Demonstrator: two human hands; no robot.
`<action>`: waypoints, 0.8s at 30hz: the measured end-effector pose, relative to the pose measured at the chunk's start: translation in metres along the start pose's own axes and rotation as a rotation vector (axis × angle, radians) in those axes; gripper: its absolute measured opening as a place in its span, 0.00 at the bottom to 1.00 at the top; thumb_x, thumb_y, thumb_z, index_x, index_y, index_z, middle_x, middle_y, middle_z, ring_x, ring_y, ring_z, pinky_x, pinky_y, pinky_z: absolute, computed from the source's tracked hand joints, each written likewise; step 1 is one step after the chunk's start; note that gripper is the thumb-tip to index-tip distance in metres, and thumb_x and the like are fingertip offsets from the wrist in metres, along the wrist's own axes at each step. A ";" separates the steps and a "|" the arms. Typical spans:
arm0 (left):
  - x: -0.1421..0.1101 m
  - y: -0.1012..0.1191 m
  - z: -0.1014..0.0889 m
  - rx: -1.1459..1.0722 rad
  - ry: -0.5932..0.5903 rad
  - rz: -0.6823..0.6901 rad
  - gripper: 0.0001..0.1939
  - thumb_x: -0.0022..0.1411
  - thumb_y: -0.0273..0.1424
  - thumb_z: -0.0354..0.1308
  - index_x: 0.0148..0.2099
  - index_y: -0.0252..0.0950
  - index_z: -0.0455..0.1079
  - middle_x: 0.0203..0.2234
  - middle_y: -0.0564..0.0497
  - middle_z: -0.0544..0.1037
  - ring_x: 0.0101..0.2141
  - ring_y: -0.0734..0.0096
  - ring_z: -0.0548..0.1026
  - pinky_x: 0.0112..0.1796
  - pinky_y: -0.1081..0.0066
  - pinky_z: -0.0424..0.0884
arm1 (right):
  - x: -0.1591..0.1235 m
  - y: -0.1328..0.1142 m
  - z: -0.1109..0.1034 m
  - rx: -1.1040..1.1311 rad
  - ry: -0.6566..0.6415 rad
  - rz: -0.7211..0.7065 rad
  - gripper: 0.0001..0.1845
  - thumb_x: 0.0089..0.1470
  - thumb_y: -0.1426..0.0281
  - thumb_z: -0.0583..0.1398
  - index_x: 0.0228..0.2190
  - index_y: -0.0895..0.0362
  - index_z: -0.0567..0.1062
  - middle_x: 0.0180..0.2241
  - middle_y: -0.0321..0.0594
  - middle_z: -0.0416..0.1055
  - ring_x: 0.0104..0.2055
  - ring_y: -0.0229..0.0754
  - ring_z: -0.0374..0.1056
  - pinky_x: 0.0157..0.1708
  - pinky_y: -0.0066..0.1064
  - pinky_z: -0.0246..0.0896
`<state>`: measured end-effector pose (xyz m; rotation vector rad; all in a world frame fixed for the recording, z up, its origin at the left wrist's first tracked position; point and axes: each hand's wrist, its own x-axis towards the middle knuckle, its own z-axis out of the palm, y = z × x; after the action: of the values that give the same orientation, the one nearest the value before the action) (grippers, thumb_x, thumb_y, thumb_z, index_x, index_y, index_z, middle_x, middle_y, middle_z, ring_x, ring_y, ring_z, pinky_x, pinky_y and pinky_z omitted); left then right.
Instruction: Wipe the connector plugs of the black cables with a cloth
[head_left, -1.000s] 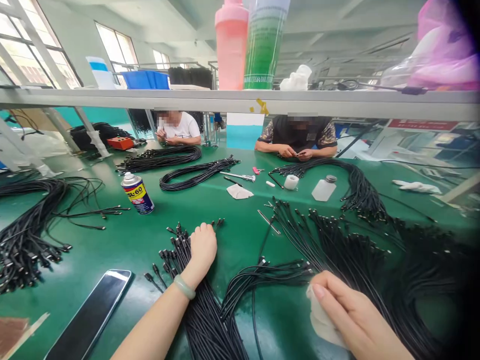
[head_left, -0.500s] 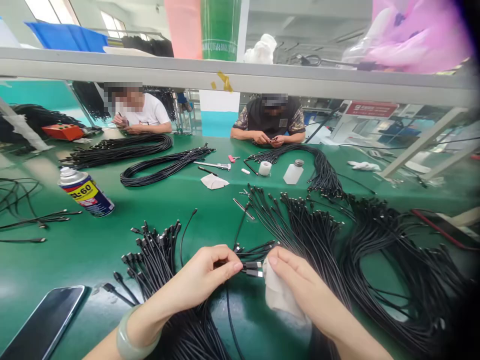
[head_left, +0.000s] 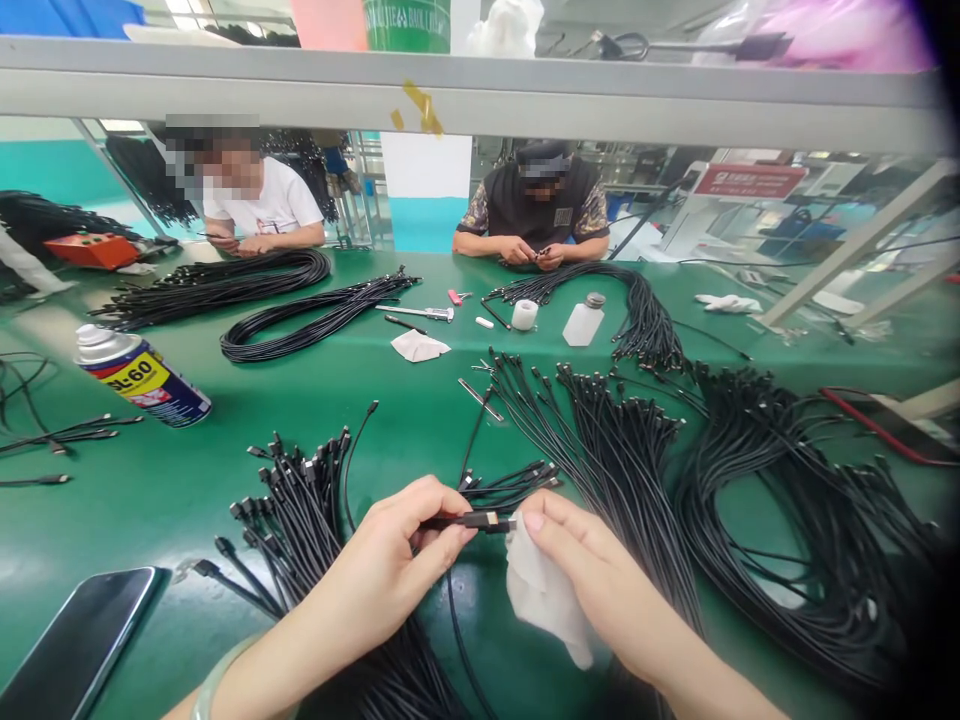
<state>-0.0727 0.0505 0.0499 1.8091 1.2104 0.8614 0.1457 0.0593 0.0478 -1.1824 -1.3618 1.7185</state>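
**Thing:** 1 black cable (head_left: 450, 522), held across the gap btwn both hands, above the green bench mat (head_left: 172, 500). Long axis approx level, L-R in view.
**Plug:** 1 metal plug (head_left: 491, 520), tip pointing R, toward R hand.
**L hand (head_left: 382, 570):** clenched, thumb + fingers pinching the cable just behind plug.
**R hand (head_left: 592, 570):** curled round 1 white wipe (head_left: 544, 605), grasping it; wipe bunched, hanging below. Fingertips (head_left: 534, 521) right by plug tip; can't tell if touching.
**Nearer:** R hand to plug tip; L hand to cord side.
**Bundles:** 2 close by: L pile (head_left: 292, 530) under L wrist, R fan (head_left: 622, 450) beyond R hand. Also 1 coil (head_left: 780, 530) far R, 3 more bundles up the bench. Too many cables each to count.
**Bench items:** 1 spray can (head_left: 141, 376), 1 phone (head_left: 79, 645), 1 plastic bottle (head_left: 583, 324), 1 tape roll (head_left: 524, 314), 1 more cloth (head_left: 418, 346).
**Others:** 2 co-workers across bench, white T-shirt (head_left: 262, 197) + dark vest (head_left: 536, 205), both hands busy at chest level.
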 end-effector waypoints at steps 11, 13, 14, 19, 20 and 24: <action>0.001 -0.008 0.013 -0.062 0.109 0.059 0.04 0.63 0.28 0.62 0.34 0.36 0.75 0.28 0.52 0.74 0.27 0.74 0.70 0.26 0.76 0.64 | -0.005 -0.005 -0.001 -0.066 -0.068 -0.021 0.17 0.66 0.55 0.54 0.33 0.56 0.66 0.25 0.29 0.56 0.26 0.36 0.51 0.26 0.28 0.47; 0.000 -0.008 0.015 -0.051 0.130 0.088 0.03 0.62 0.26 0.61 0.34 0.35 0.75 0.28 0.52 0.74 0.27 0.74 0.70 0.26 0.76 0.65 | -0.006 -0.006 -0.002 -0.081 -0.080 -0.023 0.16 0.66 0.57 0.54 0.34 0.56 0.67 0.25 0.30 0.57 0.26 0.36 0.51 0.26 0.28 0.47; -0.001 -0.007 0.015 -0.040 0.138 0.104 0.03 0.62 0.25 0.61 0.34 0.35 0.75 0.28 0.52 0.73 0.27 0.75 0.71 0.26 0.77 0.65 | -0.007 -0.006 -0.002 -0.086 -0.087 -0.018 0.15 0.65 0.57 0.55 0.34 0.56 0.68 0.25 0.30 0.57 0.26 0.36 0.52 0.26 0.28 0.47; -0.004 -0.005 0.018 0.033 0.164 0.200 0.05 0.62 0.22 0.61 0.36 0.37 0.75 0.28 0.53 0.73 0.27 0.76 0.71 0.27 0.78 0.65 | -0.006 -0.002 -0.003 -0.194 -0.076 -0.009 0.13 0.66 0.60 0.54 0.34 0.56 0.67 0.25 0.31 0.59 0.26 0.36 0.53 0.25 0.28 0.47; -0.004 -0.005 0.018 0.049 0.164 0.229 0.06 0.62 0.21 0.60 0.37 0.37 0.75 0.28 0.53 0.73 0.27 0.76 0.71 0.28 0.78 0.66 | -0.005 -0.001 -0.003 -0.229 -0.074 -0.012 0.12 0.66 0.61 0.53 0.34 0.56 0.67 0.25 0.31 0.59 0.26 0.36 0.53 0.24 0.28 0.47; -0.004 -0.007 0.021 0.107 0.177 0.314 0.10 0.61 0.17 0.58 0.38 0.36 0.73 0.28 0.53 0.74 0.30 0.75 0.73 0.32 0.77 0.69 | -0.003 -0.001 -0.003 -0.400 -0.072 -0.064 0.12 0.67 0.63 0.50 0.31 0.54 0.64 0.23 0.30 0.58 0.24 0.36 0.52 0.23 0.26 0.46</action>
<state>-0.0587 0.0436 0.0336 2.0809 1.1140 1.1734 0.1498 0.0579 0.0493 -1.2792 -1.8275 1.4965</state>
